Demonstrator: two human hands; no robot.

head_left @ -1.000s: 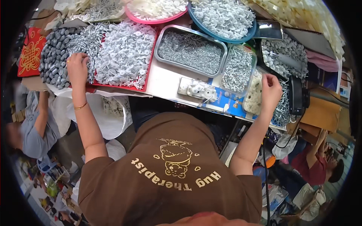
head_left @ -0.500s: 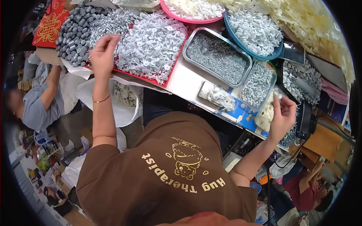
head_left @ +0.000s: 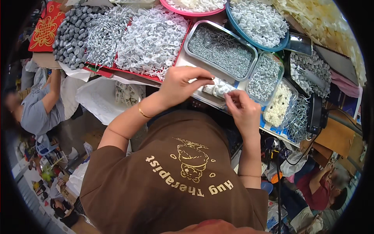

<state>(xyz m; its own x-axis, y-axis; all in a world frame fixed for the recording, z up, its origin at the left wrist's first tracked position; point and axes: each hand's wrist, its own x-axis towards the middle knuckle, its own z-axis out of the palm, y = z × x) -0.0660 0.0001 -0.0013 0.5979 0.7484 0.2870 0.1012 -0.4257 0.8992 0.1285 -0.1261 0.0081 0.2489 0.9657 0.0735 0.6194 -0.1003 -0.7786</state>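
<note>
A small white plastic fixture point(head_left: 212, 89) lies at the near edge of the table, with both my hands at it. My left hand point(head_left: 181, 85) comes in from the left, thumb and fingers pinched above the fixture; a bit of white shows there, too small to name. At the fixture's right side, my right hand point(head_left: 244, 109) has its fingertips pinched close to the white part. What it holds, if anything, is hidden. Nearest to my right hand are a tray of silvery pins point(head_left: 265, 78) and a clear tray of small cream pieces point(head_left: 278, 105).
A red tray of white-headed pins point(head_left: 152, 43), loose metal pins point(head_left: 105, 35) and grey plugs point(head_left: 72, 37) lie left. Behind the fixture stand a metal tray of screws point(head_left: 222, 50) and a blue basin of white parts point(head_left: 257, 25). A white bag point(head_left: 105, 99) hangs open below the edge.
My left hand has come right from the pins to the fixture. My right hand has moved left from the cream pieces to the fixture's right side.
</note>
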